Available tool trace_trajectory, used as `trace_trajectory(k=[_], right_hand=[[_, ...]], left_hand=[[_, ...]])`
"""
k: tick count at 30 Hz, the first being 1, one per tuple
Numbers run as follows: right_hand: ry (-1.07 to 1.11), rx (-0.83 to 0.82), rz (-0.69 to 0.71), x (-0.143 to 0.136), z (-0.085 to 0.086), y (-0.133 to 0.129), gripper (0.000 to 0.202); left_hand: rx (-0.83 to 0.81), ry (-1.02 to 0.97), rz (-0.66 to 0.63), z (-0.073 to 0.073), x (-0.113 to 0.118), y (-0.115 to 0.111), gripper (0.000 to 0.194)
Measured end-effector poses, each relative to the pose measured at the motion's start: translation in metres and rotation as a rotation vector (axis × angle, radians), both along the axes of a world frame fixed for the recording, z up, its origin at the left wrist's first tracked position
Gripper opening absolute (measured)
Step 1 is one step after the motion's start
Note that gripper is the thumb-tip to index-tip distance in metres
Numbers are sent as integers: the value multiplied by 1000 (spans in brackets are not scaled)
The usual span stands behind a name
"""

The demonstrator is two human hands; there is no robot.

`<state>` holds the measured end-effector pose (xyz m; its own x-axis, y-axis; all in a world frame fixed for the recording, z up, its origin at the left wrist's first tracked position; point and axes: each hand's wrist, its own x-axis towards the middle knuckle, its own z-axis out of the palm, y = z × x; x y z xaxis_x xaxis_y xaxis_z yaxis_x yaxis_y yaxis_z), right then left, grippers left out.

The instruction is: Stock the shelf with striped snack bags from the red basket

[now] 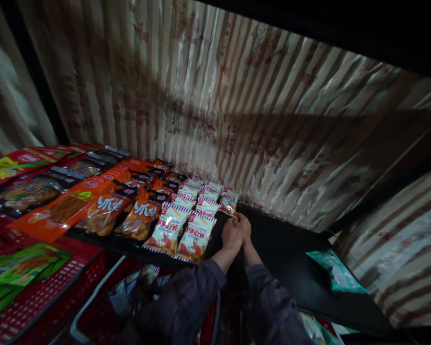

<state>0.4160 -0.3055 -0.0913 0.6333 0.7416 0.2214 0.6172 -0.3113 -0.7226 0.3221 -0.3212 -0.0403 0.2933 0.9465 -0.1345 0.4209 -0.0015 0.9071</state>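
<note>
I have both forearms reaching forward over the black shelf (287, 254), wrists close together. My left hand (232, 234) and right hand (243, 227) meet, fingers curled, at the near end of the rightmost white snack bag (229, 200); I can't tell whether they grip it.

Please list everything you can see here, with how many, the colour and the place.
red-and-yellow packets: several, far left
dark snack packets: several, beside them
long orange packets: several, overlapping
black-and-orange packets: several, left of centre
striped-edge packets: at least seven, pale blue-white, centre
teal packet: one, right
shelf: one, black, under these
baskets: at least two, red, below
green packets: at least two, left basket
striped sheeting: count unclear, cream-brown, behind
sleeves: two, dark, lower centre
left hand: one, skin-toned, centre
right hand: one, skin-toned, beside it
</note>
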Motion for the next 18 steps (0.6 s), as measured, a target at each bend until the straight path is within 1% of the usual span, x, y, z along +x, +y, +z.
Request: trace_trajectory(k=[3,5,7,8,9,11,12,13,14,15,16,18], right_hand=[[23,5,8,-21,9,-29,36],[53,7,31,-39,10,-53,38],[100,22,77,-62,5,-79,39],[126,36,107,-74,0,-93,38],[176,86,152,-87,-6,-107,36],[265,97,233,-115,-22,-131,36],[278,58,279,-129,-31,-141,37],[253,-30,332,-142,-40,-149,37],[206,-160,391,-156,-48,-156,36],[155,-311,455,-168,-56,-160,35],[129,-411,491,-178,-63,-164,34],[96,-551,529,-195,-74,-168,31]], left_hand=[[-55,-37,-58,-1,-32,-21,32],[-84,-108,-148,-6,-61,-37,31],[-138,-242,-335,-14,-95,-51,37],[-177,-265,-412,-19,-114,-57,40],[-184,-244,-490,-25,-132,-62,42],[-127,-62,-646,-40,-168,-68,34],[-42,107,-690,-48,-185,-70,30],[57,310,-723,-57,-201,-70,27],[83,398,-706,-66,-215,-70,23],[94,458,-673,-75,-228,-69,24],[98,520,-645,-83,-239,-68,25],[110,636,-599,-99,-255,-65,22]])
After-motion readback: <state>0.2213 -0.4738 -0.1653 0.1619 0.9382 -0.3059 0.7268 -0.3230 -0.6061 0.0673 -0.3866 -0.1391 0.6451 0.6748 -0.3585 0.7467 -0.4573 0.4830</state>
